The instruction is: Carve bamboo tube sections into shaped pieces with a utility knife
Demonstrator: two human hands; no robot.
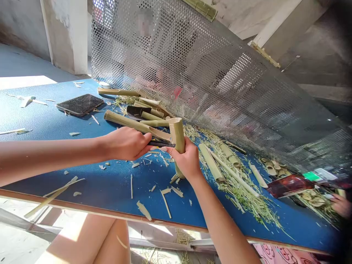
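Pale green bamboo formed the short, upright bamboo piece [179, 135], which stood above the near middle of the tabletop [110, 190], one side of its upper end cut away; whether its lower end bore on the surface could not be told. It would presumably have handled as light and stiff, with a smooth, slightly slippery skin and a tendency to split along the grain; the rounded middle, clear of the edge, appeared the best place to take hold. There the right hand [188, 159] had its grip wrapped about the piece, spread only as wide as its girth, the thumb extended toward a dark tool [162, 144]. The left hand [125, 143] was curled into a fist, its grip closed on that tool, whose far end met the bamboo. Just behind lay a longer bamboo tube [123, 121]; to the right, a split bamboo length [211, 162] rested among green shreds [255, 203]. Pale shavings [144, 210] littered the near side. Farther out were a phone [80, 104], a perforated screen [170, 47] and, at far right, a co-worker's hand [341, 205].
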